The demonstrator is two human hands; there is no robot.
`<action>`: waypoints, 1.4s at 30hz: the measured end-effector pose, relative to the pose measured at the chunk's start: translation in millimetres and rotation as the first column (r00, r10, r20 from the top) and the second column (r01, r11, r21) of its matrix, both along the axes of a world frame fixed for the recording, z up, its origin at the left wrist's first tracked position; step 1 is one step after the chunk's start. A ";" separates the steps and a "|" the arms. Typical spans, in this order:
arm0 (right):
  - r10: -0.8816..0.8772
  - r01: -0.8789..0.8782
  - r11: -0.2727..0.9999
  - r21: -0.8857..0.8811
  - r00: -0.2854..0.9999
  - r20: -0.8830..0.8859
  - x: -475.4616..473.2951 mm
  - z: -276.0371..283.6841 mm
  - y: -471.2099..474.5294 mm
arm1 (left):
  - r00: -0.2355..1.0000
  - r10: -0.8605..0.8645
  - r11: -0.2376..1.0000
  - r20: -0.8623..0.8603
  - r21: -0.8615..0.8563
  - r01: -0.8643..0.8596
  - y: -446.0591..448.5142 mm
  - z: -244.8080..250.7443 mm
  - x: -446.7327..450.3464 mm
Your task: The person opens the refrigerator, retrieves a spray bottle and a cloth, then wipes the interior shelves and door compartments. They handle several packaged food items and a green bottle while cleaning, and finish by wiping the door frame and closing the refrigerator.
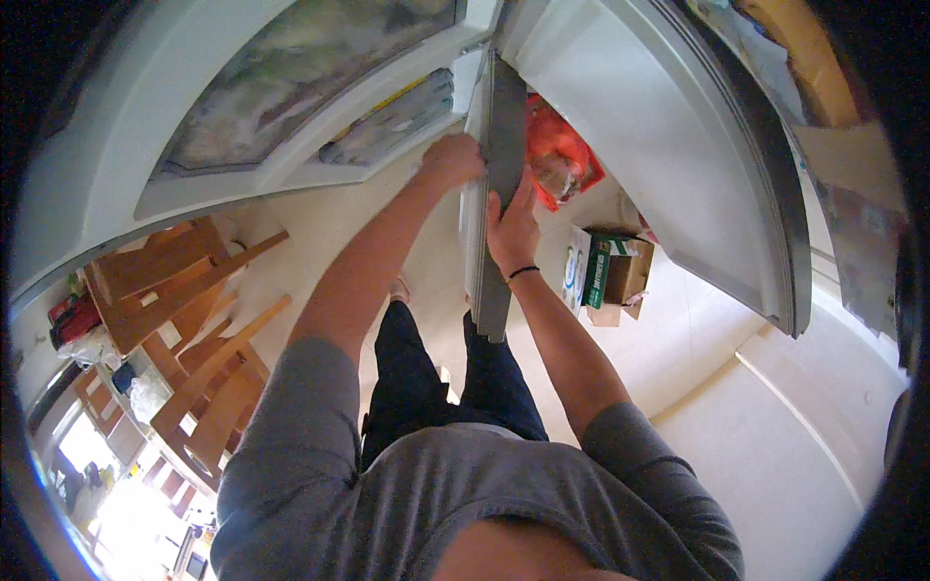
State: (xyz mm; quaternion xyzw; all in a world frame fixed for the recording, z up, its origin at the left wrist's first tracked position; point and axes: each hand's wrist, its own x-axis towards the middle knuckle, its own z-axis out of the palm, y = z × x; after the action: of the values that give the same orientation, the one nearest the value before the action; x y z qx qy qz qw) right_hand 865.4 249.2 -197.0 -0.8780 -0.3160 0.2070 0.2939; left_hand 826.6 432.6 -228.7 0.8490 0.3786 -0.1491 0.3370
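Note:
A refrigerator door (501, 145) stands swung out in front of me, seen nearly edge-on, with a dark grey edge and a pale inner side. My left hand (452, 161) is at the door's pale inner side, its fingers curled and blurred. Whether it holds something small is hidden. On the opposite side, my right hand (514, 232) grips the door, its thumb over the grey edge and its fingers along the outer face. To the left is the open refrigerator compartment, with a large clear-fronted drawer (305, 80) and a smaller drawer (392, 120) holding things I cannot make out.
Another open door (654, 138) spans the upper right. Beyond my right hand are a red plastic bag (559, 152) and an open cardboard box (628, 272) on the tiled floor. Wooden chairs (211, 363) stand at left. A pale panel (770, 428) is at lower right.

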 end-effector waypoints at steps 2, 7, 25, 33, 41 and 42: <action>-0.007 0.006 1.000 -0.016 1.000 -0.025 0.4 -0.8 -0.9 | 0.999 0.041 0.998 0.030 0.047 -0.043 -19.0 17.1 -8.9; 0.019 -0.019 1.000 0.015 1.000 0.008 2.1 -4.3 -7.5 | 0.996 0.062 0.990 0.068 0.125 -0.070 -18.9 20.3 -0.6; -0.023 0.050 0.979 0.197 0.991 -0.134 9.2 -18.2 -6.4 | 0.989 0.060 0.997 0.133 0.045 -0.067 -69.4 0.4 -49.7; 0.017 0.018 0.960 0.278 0.993 -0.121 13.8 -21.6 -10.2 | 0.997 -0.068 0.998 0.019 0.000 0.068 -181.7 33.5 -116.6; 0.015 0.009 0.984 0.175 0.991 -0.131 25.0 -15.8 -16.8 | 0.992 0.077 0.994 0.096 0.075 -0.085 -153.9 30.7 -73.3; 0.012 0.010 0.988 0.156 0.990 -0.139 26.5 -14.5 -16.4 | 0.987 0.108 0.988 0.117 0.099 -0.120 -143.5 27.8 -63.3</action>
State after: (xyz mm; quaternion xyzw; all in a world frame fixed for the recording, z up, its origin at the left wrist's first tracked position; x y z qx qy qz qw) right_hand 891.9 232.7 -211.5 -0.8355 -0.3102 0.2425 0.3832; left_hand 763.3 289.1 -200.8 0.8495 0.4148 -0.0618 0.3200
